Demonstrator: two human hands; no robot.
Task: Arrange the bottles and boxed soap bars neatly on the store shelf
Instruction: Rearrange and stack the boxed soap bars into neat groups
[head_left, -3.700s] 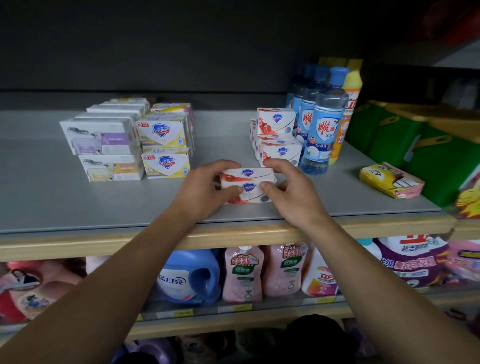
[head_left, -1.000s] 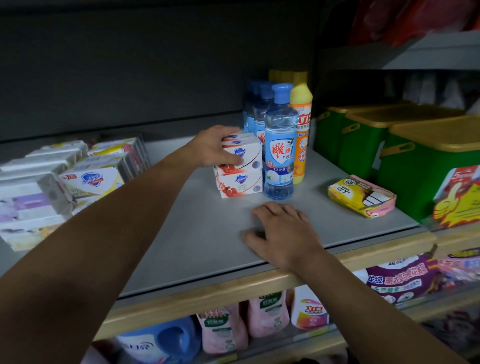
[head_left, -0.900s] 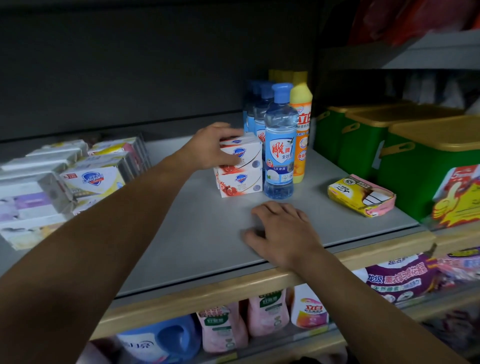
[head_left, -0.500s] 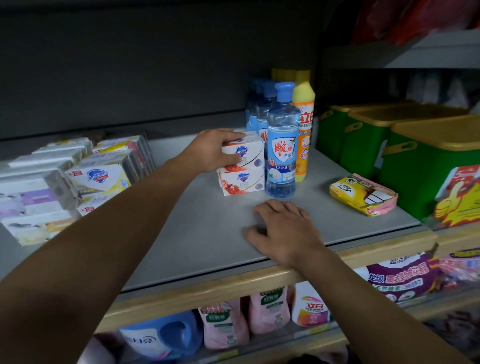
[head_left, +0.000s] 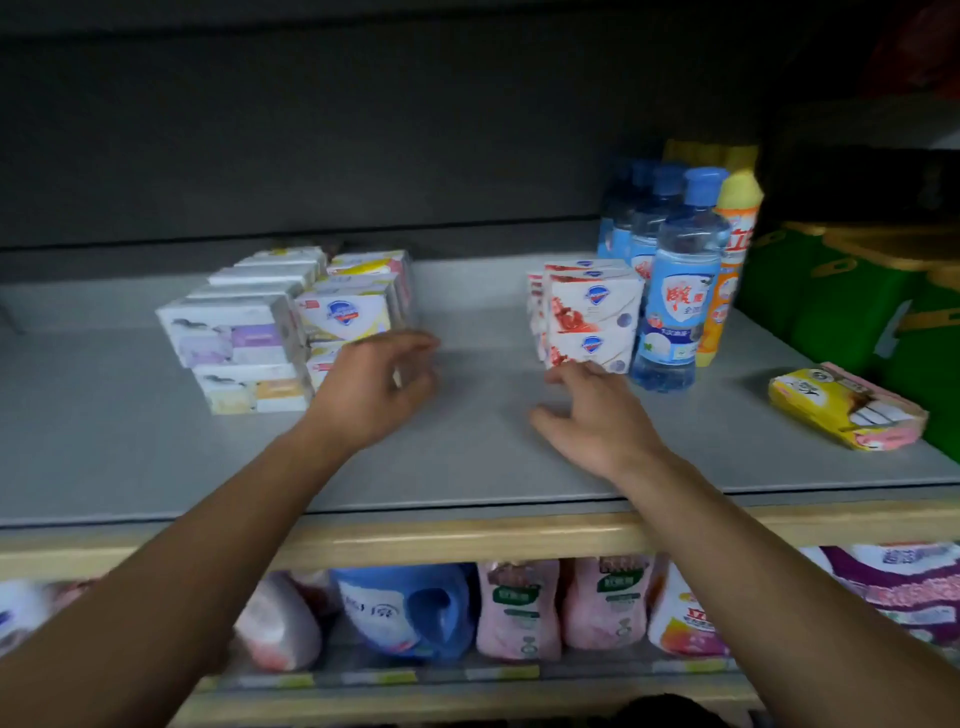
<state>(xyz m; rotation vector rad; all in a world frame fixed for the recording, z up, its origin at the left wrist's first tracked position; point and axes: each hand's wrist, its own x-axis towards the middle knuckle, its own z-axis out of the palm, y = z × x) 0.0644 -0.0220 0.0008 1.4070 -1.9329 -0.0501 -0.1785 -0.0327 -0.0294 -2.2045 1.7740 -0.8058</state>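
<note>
Red-and-white boxed soap bars (head_left: 589, 317) stand stacked two high on the grey shelf (head_left: 483, 447), beside a row of blue-capped clear bottles (head_left: 675, 291) and a yellow-capped orange bottle (head_left: 730, 270). My right hand (head_left: 597, 415) lies just in front of the red stack, fingers relaxed, fingertips at the lower box. My left hand (head_left: 374, 384) hovers with loosely curled fingers, holding nothing, in front of the yellow-and-white soap boxes (head_left: 348, 317). White soap boxes (head_left: 234, 338) with purple and orange labels are stacked left of those.
A yellow-and-pink wrapped pack (head_left: 847, 405) lies loose at the shelf's right. Green bins with yellow lids (head_left: 841, 291) stand beyond it. The lower shelf holds a blue detergent jug (head_left: 410, 608), pink refill pouches (head_left: 519, 608) and a purple bag (head_left: 898, 587). A wooden lip edges the shelf front.
My left hand let go of the top red soap box and swung left toward the yellow boxes. My right hand slid forward to the red stack. The view turned left.
</note>
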